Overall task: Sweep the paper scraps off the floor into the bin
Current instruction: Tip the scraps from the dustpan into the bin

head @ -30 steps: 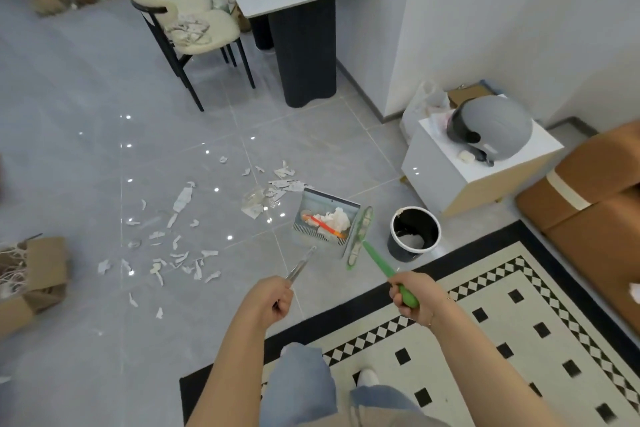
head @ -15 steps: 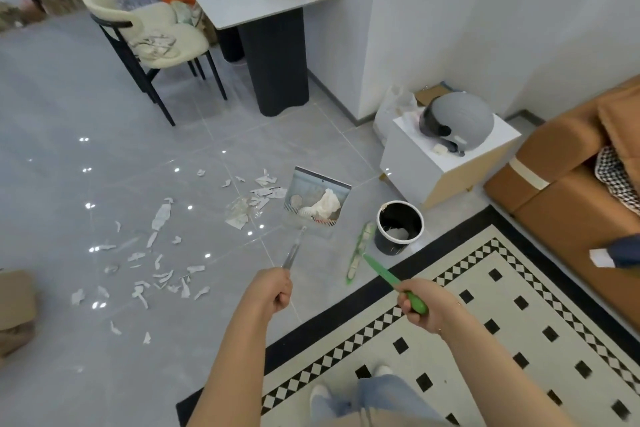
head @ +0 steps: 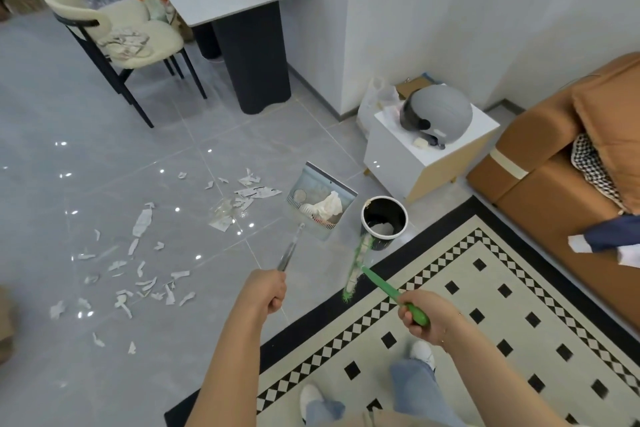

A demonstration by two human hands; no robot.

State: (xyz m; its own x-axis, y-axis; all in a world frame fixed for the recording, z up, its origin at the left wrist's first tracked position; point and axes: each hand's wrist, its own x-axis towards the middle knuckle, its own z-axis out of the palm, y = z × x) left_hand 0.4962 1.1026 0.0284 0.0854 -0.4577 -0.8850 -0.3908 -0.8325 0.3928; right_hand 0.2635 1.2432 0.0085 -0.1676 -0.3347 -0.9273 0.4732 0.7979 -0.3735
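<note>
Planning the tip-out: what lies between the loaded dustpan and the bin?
In the head view, only a narrow strip of bare grey floor tile separates the dustpan from the bin; the broom head sits nearer the person, below that gap.

Open grey floor stretches wide on the left, only paper scraps littering it, nothing tall to block a hand. Straight ahead the dustpan sits loaded, just beside the bin, with a narrow gap between them, and the green broom head reaches into that gap, its far end against the bin's near side. Right behind the bin stands the white cabinet, helmet on top, closing off the far right side. The sofa walls off the right edge of the rug. Far back, the table pedestal and chair legs stand well apart from the scraps.
</note>
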